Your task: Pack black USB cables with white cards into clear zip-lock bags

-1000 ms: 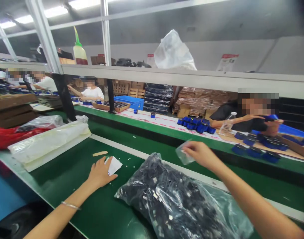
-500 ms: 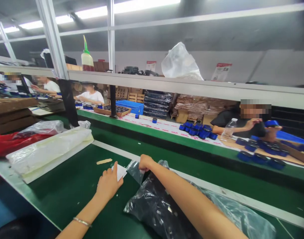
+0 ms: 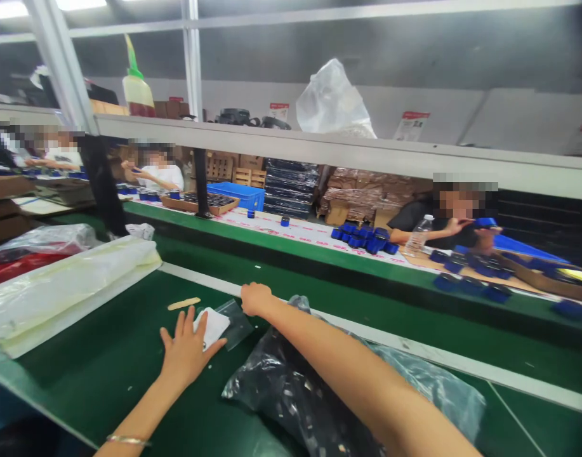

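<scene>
My left hand [image 3: 186, 349] lies flat with fingers spread on a white paper piece [image 3: 213, 325] on the green belt [image 3: 105, 355]. A small clear plastic bag [image 3: 233, 320] lies partly over that paper. My right hand [image 3: 255, 298] is closed in a fist at the bag's far edge and seems to pinch it. My right forearm reaches across a large clear bag full of small black parts [image 3: 319, 393].
A wooden stick [image 3: 183, 303] lies on the belt beyond my left hand. A long white-wrapped bundle [image 3: 66, 285] and a red bag [image 3: 14, 263] lie at the left. Across the line, other people sit among blue cases [image 3: 362, 236]. A shelf [image 3: 319, 149] runs overhead.
My right hand brought the small clear bag from the right down to the white paper and laid it on the belt. My left hand stayed on the paper and spread its fingers.
</scene>
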A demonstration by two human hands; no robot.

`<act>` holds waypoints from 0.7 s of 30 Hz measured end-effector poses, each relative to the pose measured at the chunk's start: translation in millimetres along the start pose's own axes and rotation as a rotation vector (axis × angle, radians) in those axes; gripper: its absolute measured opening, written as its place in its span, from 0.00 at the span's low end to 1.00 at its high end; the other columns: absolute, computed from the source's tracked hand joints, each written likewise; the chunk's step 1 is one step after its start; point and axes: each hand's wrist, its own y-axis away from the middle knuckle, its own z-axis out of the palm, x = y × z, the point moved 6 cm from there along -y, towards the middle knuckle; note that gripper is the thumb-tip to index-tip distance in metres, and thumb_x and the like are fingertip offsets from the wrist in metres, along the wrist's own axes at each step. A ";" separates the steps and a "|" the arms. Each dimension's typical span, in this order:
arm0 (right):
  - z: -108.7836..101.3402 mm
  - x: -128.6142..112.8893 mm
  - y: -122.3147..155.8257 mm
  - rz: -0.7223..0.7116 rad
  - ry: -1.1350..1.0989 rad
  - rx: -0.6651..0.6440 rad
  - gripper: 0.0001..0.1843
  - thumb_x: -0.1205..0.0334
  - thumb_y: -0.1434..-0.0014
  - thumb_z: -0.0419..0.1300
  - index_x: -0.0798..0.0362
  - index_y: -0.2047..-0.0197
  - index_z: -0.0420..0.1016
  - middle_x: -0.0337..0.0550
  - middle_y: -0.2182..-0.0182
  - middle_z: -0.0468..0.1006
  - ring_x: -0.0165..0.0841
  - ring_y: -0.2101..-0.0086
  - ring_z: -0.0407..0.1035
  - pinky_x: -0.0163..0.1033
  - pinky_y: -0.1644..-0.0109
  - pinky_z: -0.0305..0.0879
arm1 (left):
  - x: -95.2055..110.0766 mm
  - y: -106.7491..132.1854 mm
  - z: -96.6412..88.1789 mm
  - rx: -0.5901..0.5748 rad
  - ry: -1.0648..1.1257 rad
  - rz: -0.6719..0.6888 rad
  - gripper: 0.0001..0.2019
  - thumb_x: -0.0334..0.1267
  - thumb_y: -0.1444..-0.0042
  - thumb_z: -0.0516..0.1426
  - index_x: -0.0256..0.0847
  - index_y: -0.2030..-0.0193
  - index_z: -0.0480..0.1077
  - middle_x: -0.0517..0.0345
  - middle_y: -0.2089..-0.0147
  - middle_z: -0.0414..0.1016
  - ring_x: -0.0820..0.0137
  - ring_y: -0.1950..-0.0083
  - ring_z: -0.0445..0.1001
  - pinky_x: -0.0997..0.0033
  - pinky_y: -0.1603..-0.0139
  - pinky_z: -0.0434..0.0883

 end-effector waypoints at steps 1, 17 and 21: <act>-11.2 6.5 11.8 -0.005 0.006 -0.022 0.14 0.59 0.37 0.57 0.55 0.50 0.69 0.46 0.52 0.72 0.37 0.57 0.70 0.48 0.55 0.69 | 2.4 1.2 -4.1 0.013 0.026 0.025 0.28 0.45 0.42 0.54 0.27 0.39 0.61 0.25 0.34 0.52 0.36 0.33 0.49 0.25 0.44 0.51; 36.5 233.1 388.0 0.599 -0.044 0.207 0.33 0.63 0.62 0.73 0.60 0.51 0.73 0.59 0.50 0.73 0.49 0.51 0.67 0.45 0.49 0.62 | 218.8 101.3 -57.8 0.191 0.260 1.252 0.49 0.63 0.66 0.64 0.54 0.35 0.55 0.49 0.34 0.60 0.44 0.34 0.55 0.34 0.36 0.36; 71.3 227.4 393.6 0.544 -0.083 0.301 0.31 0.61 0.52 0.69 0.56 0.45 0.68 0.50 0.49 0.72 0.44 0.49 0.64 0.44 0.45 0.58 | 228.4 93.3 -61.2 0.218 0.265 1.267 0.42 0.69 0.61 0.57 0.55 0.39 0.62 0.56 0.39 0.68 0.51 0.35 0.59 0.42 0.33 0.36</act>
